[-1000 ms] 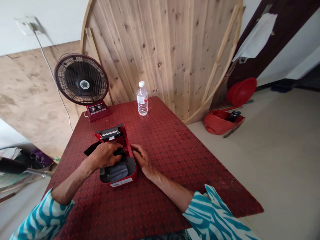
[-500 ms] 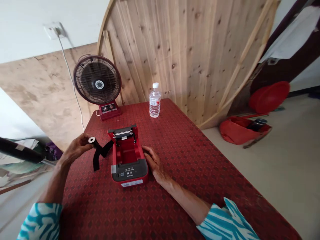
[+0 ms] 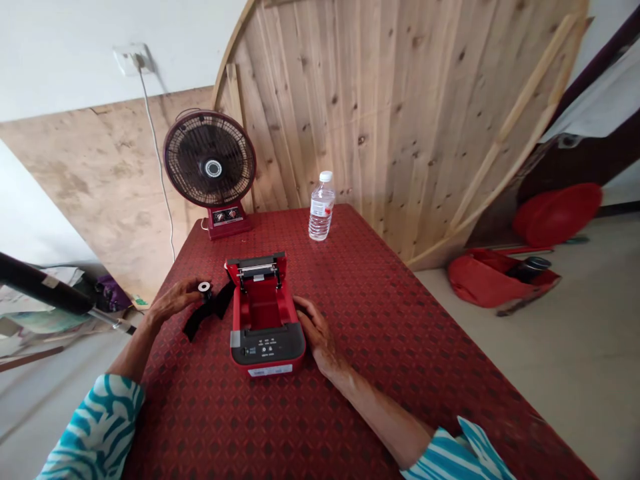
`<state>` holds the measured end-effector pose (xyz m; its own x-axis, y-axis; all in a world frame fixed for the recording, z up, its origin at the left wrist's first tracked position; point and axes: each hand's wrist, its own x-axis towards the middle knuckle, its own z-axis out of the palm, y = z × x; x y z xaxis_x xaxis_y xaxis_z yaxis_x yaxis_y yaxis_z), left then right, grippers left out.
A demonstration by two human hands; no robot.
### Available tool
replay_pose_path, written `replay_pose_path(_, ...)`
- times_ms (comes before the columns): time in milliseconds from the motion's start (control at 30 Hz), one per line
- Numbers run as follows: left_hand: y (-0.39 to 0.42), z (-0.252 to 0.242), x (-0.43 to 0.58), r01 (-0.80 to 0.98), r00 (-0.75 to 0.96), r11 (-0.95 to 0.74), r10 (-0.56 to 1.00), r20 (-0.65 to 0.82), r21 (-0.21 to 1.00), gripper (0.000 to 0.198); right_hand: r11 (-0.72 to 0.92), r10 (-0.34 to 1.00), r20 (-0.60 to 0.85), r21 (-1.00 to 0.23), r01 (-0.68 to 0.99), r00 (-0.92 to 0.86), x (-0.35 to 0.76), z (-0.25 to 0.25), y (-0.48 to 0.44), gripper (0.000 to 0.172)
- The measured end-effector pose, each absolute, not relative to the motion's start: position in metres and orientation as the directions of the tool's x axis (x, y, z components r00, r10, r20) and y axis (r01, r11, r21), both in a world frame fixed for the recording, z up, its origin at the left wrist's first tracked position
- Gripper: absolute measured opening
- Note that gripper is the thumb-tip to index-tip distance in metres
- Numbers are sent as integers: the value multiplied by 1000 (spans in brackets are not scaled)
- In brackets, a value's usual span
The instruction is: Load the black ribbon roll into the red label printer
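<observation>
A red and black label printer (image 3: 269, 347) sits on the table with its lid (image 3: 258, 272) raised. Its red inner bay looks vacant. My right hand (image 3: 320, 339) is curled against the printer's right side, its fingertips partly hidden. Left of the printer, my left hand (image 3: 180, 298) pinches a small black roll (image 3: 205, 293) with a white core, held upright at or just above the tabletop. A loose black strip (image 3: 216, 308) trails from the roll toward the printer's left side. Whether the strip's far end touches the printer I cannot tell.
Behind the printer stand a dark red fan (image 3: 210, 167) and a clear water bottle (image 3: 321, 210). The table (image 3: 380, 373) has a red patterned cover. A wooden panel (image 3: 390, 120) leans behind it. A red bag (image 3: 480, 277) lies on the floor at right; a black pole (image 3: 45, 287) juts in at left.
My left hand has lowered the roll and brought it nearer the printer, and the black strip lies differently. My right hand stays at the printer's side. The whole view has shifted slightly.
</observation>
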<state>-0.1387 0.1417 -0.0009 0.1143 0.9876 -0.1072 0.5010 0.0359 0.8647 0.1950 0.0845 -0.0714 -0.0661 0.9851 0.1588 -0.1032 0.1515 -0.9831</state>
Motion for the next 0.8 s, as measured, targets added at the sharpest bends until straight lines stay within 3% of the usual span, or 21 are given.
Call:
replay_pose_path(100, 148, 5, -147, 535, 149, 39, 979, -140, 844, 46, 150, 986, 156, -984, -100, -65, 195, -71, 84, 36)
replay_pose_path(267, 176, 15, -131, 652, 174, -89, 984, -34, 753, 56, 130, 989, 136, -986, -100, -60, 195, -75, 85, 37)
replay_pose_path(433, 203, 13, -92, 648, 286, -179, 958, -18, 740, 45, 135, 988, 142, -987, -91, -66, 194, -77, 86, 37)
replay_pose_path(633, 203, 10, -80, 615, 273, -174, 962, -1, 769, 21, 137, 987, 143, -987, -79, -73, 195, -75, 86, 37)
replay_pose_path(800, 201, 17, -94, 467, 172, -134, 983, 58, 874, 31, 129, 988, 135, -989, -76, -78, 195, -73, 86, 37)
